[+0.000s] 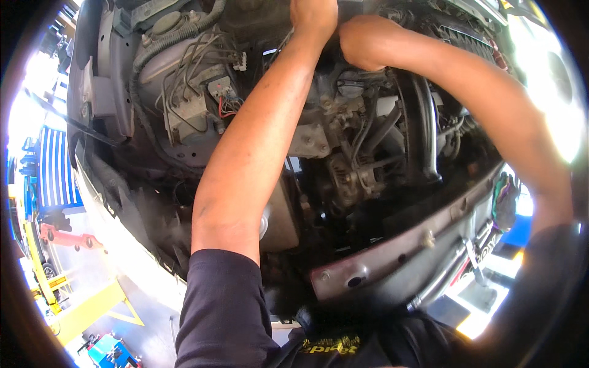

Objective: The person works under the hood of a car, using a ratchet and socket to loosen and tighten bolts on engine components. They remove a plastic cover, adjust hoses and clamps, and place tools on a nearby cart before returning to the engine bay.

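Note:
Both my arms reach far into an open car engine bay. My left hand [314,17] is at the top edge of the view, deep at the back of the bay; its fingers are cut off or hidden. Just to its right, my right hand [368,43] is bent inward with the fingers curled under; whatever they grip is hidden behind the hand. Below my right hand sit a round dark cap [350,88] and a thick black pipe [419,129] running toward the front. Left of my left forearm is a metal block with several thin lines [187,116], beside a wiring connector [222,89].
A reddish front crossmember [374,260] spans the near side of the bay. Dark gloves [505,202] lie at the right front. On the floor at left are a red jack [70,236], a yellow metal frame [92,310] and a blue tool tray [111,351].

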`<state>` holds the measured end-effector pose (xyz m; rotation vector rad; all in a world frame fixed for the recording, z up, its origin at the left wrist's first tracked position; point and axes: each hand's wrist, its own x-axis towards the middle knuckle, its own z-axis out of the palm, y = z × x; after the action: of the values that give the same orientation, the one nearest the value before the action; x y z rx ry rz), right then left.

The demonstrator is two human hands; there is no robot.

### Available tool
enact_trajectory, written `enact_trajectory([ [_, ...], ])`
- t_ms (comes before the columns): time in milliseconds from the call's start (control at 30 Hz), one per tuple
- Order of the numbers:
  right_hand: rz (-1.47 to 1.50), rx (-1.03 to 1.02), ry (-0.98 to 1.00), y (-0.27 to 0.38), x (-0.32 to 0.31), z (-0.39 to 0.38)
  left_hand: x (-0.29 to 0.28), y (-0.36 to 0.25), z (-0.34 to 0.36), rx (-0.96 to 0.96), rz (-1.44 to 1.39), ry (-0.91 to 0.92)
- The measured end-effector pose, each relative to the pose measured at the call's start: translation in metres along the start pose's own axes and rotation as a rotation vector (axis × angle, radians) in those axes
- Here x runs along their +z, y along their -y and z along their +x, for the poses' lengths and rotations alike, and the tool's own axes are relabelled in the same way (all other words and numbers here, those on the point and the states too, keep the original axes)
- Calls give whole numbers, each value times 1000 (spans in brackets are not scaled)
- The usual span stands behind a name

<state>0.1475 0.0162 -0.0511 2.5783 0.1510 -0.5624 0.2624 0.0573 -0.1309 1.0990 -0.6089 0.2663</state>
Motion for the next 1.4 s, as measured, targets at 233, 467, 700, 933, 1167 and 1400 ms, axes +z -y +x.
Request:
enact_trajectory([
  [233,-53,-31,123,7,-26,1,-33,14,14,455,669,146],
  [467,369,202,-71,11,-13,-26,-15,-31,-5,-8,123,99],
  [700,473,366,-74,3,10,5,-18,-20,7,93,492,264],
  [933,638,63,-90,-21,-19,-211,-18,-161,-13,84,953,226],
  [1167,892,455,132,-4,136,-458,90,-334,-215,-351,614,1335],
  [1400,1152,483,-404,48,172,-467,105,-315,-326,-551,593,1165],
])
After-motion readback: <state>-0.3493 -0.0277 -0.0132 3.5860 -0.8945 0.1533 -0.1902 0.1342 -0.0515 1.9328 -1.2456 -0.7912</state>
